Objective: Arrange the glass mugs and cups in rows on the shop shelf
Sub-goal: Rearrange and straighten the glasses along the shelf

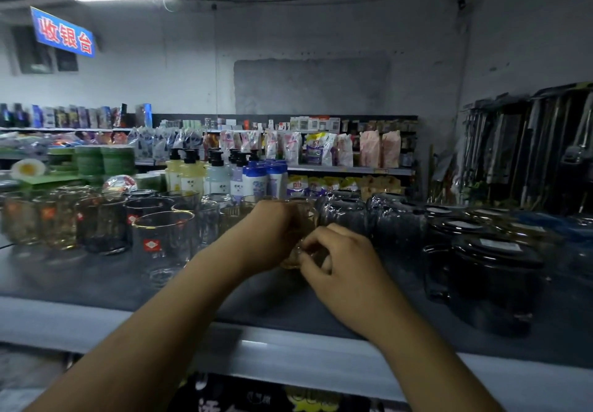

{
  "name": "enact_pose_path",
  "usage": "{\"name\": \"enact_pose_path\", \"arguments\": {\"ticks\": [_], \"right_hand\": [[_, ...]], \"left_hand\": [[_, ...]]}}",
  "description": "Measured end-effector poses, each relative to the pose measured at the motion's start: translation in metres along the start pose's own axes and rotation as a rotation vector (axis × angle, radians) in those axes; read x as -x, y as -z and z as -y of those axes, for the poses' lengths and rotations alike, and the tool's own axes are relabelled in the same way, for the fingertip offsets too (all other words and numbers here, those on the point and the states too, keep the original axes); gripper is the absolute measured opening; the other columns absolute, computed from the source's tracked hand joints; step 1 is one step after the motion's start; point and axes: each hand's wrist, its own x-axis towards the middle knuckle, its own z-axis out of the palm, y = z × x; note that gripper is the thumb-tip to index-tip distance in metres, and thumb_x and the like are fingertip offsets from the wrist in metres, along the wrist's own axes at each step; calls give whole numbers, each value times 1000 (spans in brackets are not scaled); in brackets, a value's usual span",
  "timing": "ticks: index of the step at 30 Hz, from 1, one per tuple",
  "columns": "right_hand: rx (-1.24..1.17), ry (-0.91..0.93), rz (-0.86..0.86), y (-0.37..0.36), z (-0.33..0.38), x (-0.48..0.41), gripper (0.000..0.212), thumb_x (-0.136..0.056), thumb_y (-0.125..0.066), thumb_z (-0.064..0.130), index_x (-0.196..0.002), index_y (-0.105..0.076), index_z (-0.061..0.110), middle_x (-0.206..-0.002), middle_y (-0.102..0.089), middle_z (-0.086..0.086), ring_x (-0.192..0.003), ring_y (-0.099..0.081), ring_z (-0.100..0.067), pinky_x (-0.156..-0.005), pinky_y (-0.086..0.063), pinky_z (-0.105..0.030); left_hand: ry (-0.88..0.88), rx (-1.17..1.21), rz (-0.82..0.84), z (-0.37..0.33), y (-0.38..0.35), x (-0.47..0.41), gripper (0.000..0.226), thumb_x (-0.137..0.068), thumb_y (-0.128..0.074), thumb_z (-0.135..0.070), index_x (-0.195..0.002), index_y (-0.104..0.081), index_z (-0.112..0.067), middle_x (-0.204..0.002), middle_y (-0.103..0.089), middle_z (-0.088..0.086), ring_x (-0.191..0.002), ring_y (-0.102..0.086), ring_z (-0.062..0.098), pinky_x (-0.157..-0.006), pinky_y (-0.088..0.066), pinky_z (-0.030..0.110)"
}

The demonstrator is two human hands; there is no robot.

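1. Amber cup [307, 219]: small, clear glass with a yellowish tint, upright, mid-shelf. It is gripped by the left hand [272, 235] on its side and pinched near the base by the right hand [343, 267]. It is mostly hidden by both.
2. Gold-rimmed tumbler [162, 238]: clear, with a red diamond label, upright, at 9 o'clock from the amber cup. It stands in front of its group.
3. Clear tumblers [64, 216]: red labels, upright, in rows, farther out at 9 o'clock.
4. Smoky mugs [346, 216]: dark, film-wrapped, at 2 o'clock, just beside the amber cup.
5. Dark mugs [494, 270]: handled, upright, at 3 to 4 o'clock.
6. Shelf [96, 283]: dark grey top with a pale front edge.
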Motion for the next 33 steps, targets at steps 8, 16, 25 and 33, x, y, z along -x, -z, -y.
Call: {"name": "enact_pose_path", "arguments": {"ticks": [8,16,25,33], "right_hand": [[-23,-36,50,3,4,2,9,-94,-57,26,-90,-62,20,-96,-57,3,-75,-59,-14,-72,-57,-44],[-32,-49,17,5,6,4,19,-99,-54,27,-81,-53,21,-82,-58,2,-68,-59,-15,-67,-56,-42],[-631,-312,65,19,27,-1,72,-83,-59,68,-137,-49,21,-116,-71,-3,-66,-75,-21,-56,-62,-40],[-1000,-499,-26,10,54,-6,55,-81,-71,50,-124,-60,17,-106,-76,-13,-87,-76,-29,-60,-57,-40]], "left_hand": [[89,50,-8,-22,16,13,12,-95,-63,-14,-94,-74,-8,-81,-71,-1,-53,-53,-4,-55,-47,11],[108,195,-299,-28,34,39,2,-90,-72,-10,-88,-73,-9,-75,-71,0,-59,-70,13,-60,-59,37],[174,772,-598,-41,15,94,2,-93,-68,-7,-92,-66,-6,-84,-74,6,-79,-76,18,-73,-63,36],[60,983,-497,-19,2,108,8,-93,-71,-18,-99,-71,-13,-97,-73,8,-89,-73,30,-79,-59,57]]}}
